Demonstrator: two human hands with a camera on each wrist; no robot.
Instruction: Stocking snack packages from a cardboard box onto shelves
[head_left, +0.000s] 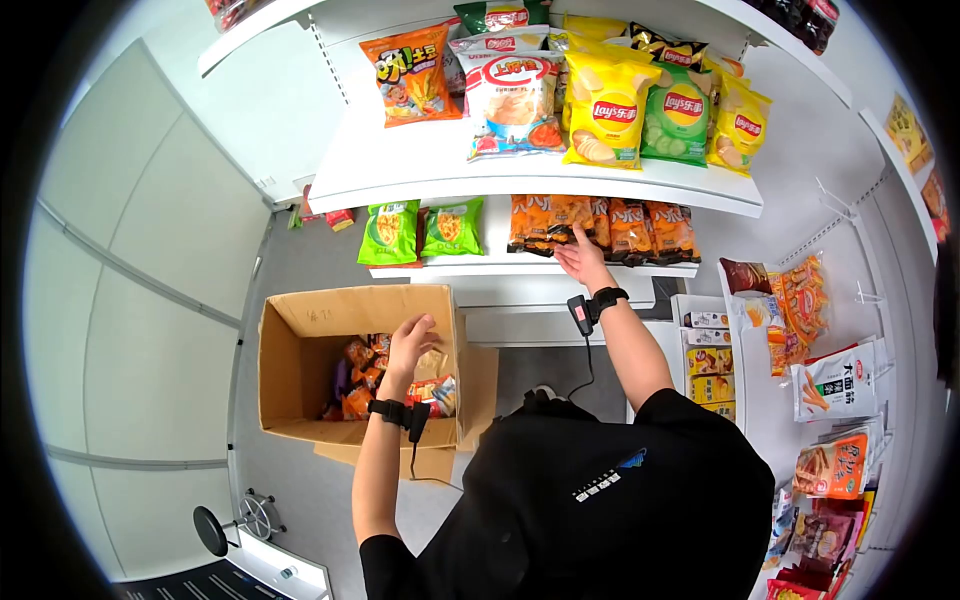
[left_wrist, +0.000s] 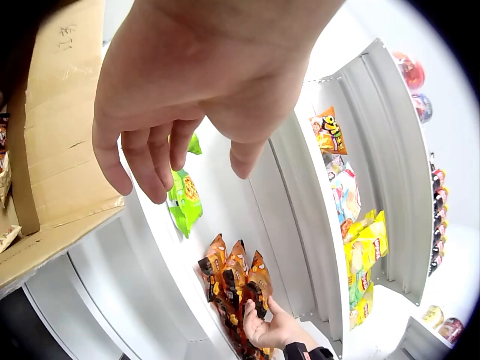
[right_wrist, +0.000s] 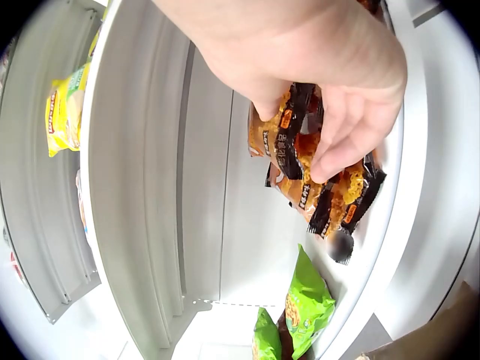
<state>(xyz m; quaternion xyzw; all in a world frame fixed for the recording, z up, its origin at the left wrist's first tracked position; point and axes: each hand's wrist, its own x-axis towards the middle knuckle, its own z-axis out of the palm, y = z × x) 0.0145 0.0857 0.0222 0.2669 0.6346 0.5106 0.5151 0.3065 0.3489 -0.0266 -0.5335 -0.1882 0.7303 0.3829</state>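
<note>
My right hand (head_left: 583,262) is at the front of the lower shelf. Its thumb and fingers grip an orange and black snack bag (right_wrist: 289,131), thumb on one side and fingers on the other. Similar orange bags (head_left: 630,232) stand packed along the shelf on both sides of it. Over the cardboard box (head_left: 300,312), my left hand (head_left: 408,345) hangs with loosely bent fingers and holds nothing; the left wrist view shows this hand (left_wrist: 202,90) from close up. Inside the box lie several small orange packets (head_left: 357,402) and a whitish-yellow bag (head_left: 436,394).
Green snack bags (head_left: 453,229) stand on the left part of the lower shelf. The upper shelf (head_left: 420,170) overhangs it and carries chip bags (head_left: 610,110). Hanging snack packs (head_left: 838,383) line the rack on the right. A round-seated stool (head_left: 211,530) is at lower left.
</note>
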